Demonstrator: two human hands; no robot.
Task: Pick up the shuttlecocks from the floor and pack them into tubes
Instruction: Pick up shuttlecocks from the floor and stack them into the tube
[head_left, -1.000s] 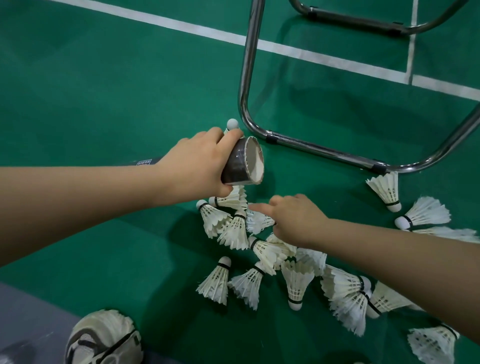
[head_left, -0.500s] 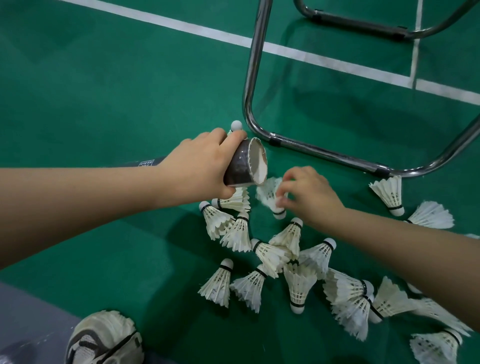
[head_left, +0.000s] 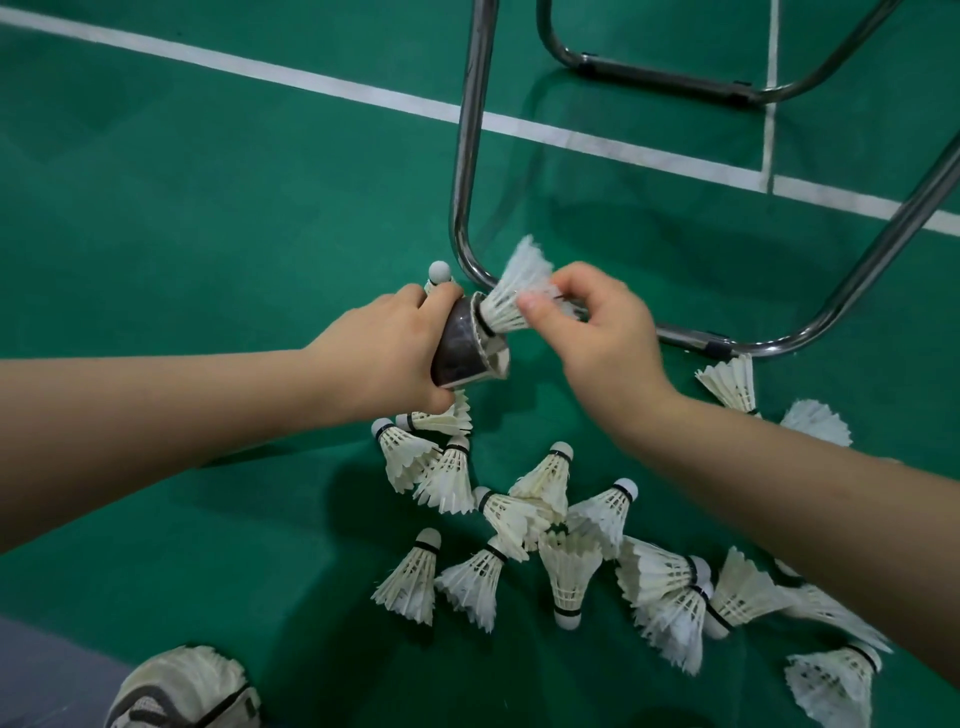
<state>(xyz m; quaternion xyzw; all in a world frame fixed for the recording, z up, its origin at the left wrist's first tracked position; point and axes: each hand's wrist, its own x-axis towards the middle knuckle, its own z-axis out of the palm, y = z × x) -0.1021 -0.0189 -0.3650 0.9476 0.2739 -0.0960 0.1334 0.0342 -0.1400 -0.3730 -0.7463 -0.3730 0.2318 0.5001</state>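
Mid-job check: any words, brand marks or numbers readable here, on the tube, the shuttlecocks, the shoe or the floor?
No text can be read.
Tube: dark wall, no legible print; the left hand covers most of it.
Shuttlecocks on the floor: black bands only.
Shoe: no mark legible.
Floor: plain white lines.

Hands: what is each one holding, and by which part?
The left hand grips a dark cardboard tube near its open end; right hand pinches a white feather shuttlecock by its feathers.
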